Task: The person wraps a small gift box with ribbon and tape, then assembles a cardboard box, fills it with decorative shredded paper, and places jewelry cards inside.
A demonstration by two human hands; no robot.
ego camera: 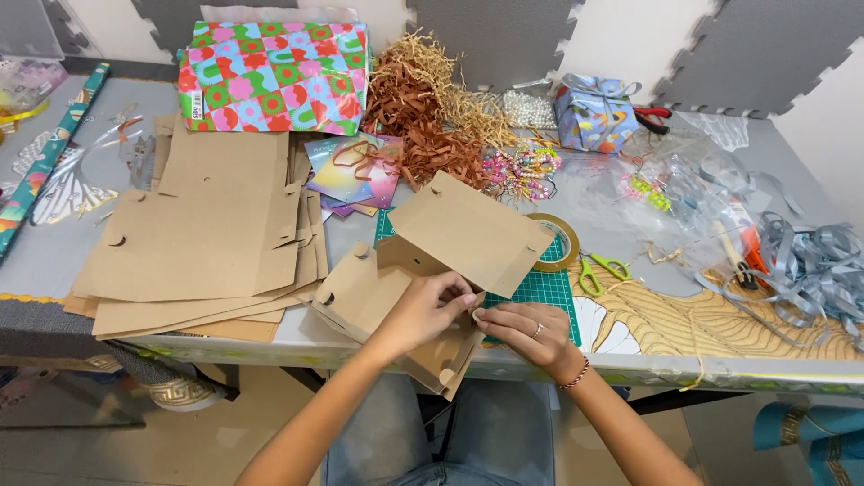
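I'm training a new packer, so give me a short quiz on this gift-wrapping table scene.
1. True or false: both hands grip the kraft cardboard box blank.
2. What lies left of it: A flat cardboard blanks, B folded towels, C stacked plates?
3. Which tool with green handles lies right of the tape roll?

Key: 1 true, the left hand and right hand pinch its edge. 2 A. 3 scissors.

A cardboard box (423, 270) sits at the near edge of the table (54, 252), on a cutting mat (540, 288). The left hand (423, 310) and right hand (522, 328) meet at its near side. A pile of flat cardboard (207, 234) lies to the left. A tape roll (560, 241) and scissors (601, 270) lie to the right. Behind are shredded paper (423, 117) and a wrapped gift (594, 112).
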